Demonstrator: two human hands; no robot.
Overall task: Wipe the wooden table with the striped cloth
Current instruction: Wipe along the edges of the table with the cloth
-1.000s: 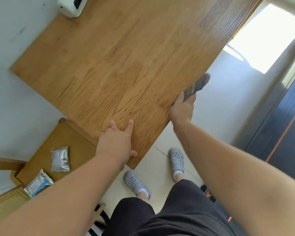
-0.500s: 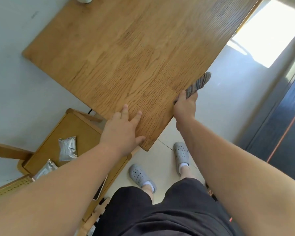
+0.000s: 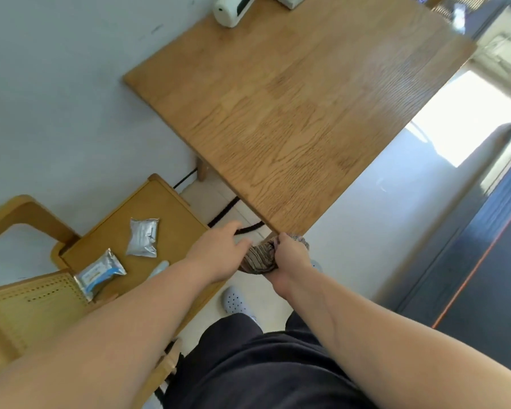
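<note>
Looking down, we see no true container; the nearest thing to one is a low wooden stand (image 3: pixel 171 208) at 8 o'clock. On its top lie a silver packet (image 3: pixel 143 237), a blue-and-white packet (image 3: pixel 99 274) nearer its 7 o'clock end, and a pale blurred item that we cannot make out.

Our desk (image 3: pixel 292 113) is a wooden top that runs from 12 o'clock down to a near corner at the centre of the view. At its far end stand a white device (image 3: pixel 232 8) and, beside it, a second pale object cut off by the frame. Its near half carries nothing. A grey wall borders it at 10 o'clock. A dark cable (image 3: pixel 227 209) runs across the pale floor (image 3: pixel 366 231) under the corner. A sunlit patch lies at 3 o'clock, and a dark panel with an orange line at 4 o'clock.

Our cloth (image 3: pixel 258 258) is bunched just below the desk's near corner, off the top itself. Our right hand (image 3: pixel 289 253) has its fingers closed around it, knuckles toward the corner. Our left hand (image 3: pixel 219 246) reaches in from 7 o'clock with fingers loosely spread, the tips at the cloth's left side; we cannot tell whether they touch it. Both forearms stretch out over our dark shorts (image 3: pixel 263 364), with a grey clog (image 3: pixel 233 299) on the floor below.
</note>
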